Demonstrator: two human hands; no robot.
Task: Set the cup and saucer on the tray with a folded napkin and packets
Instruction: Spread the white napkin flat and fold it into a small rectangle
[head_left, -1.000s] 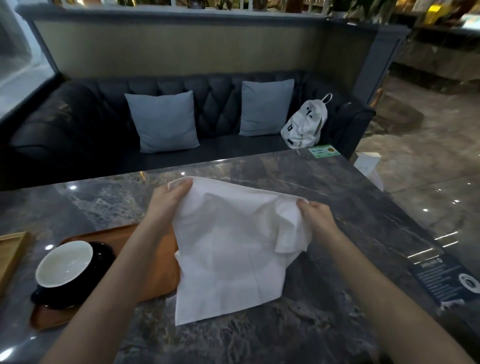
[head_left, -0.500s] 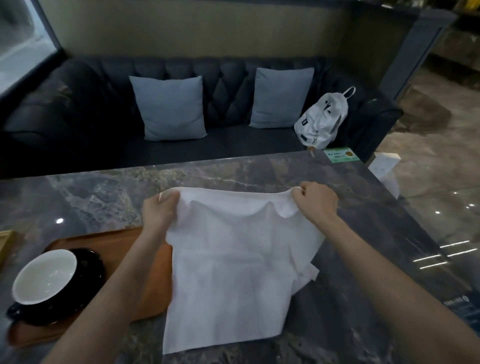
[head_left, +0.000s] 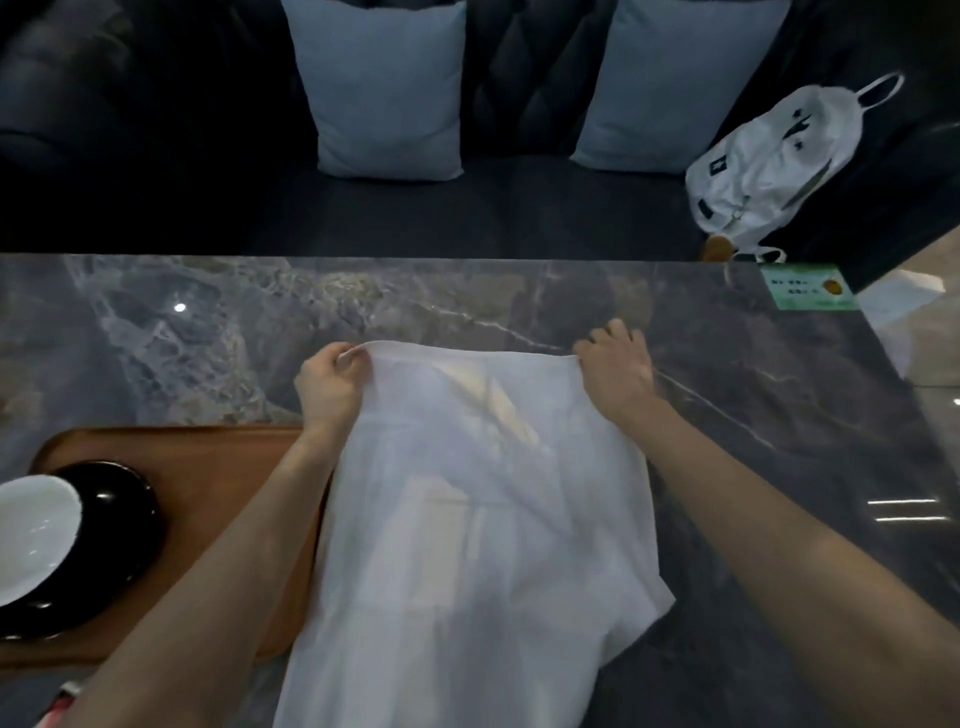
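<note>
A large white napkin (head_left: 467, 519) lies spread on the dark marble table, its left part overlapping the wooden tray (head_left: 218, 467). My left hand (head_left: 330, 387) pinches its far left corner and my right hand (head_left: 613, 371) pinches its far right corner, both close to the tabletop. A white cup (head_left: 34, 535) stands on a black saucer (head_left: 114, 525) at the left end of the tray. I see no packets clearly; a small red-and-white thing (head_left: 65, 701) peeks out at the bottom left edge.
The marble table (head_left: 779, 441) ends at a far edge against a dark sofa with two grey cushions (head_left: 384, 88) and a white backpack (head_left: 779, 161). A green card (head_left: 808, 286) lies at the table's far right corner.
Both hands carried the napkin's top edge forward and down, from held up in the air to stretched flat near the table. The camera tilted downward.
</note>
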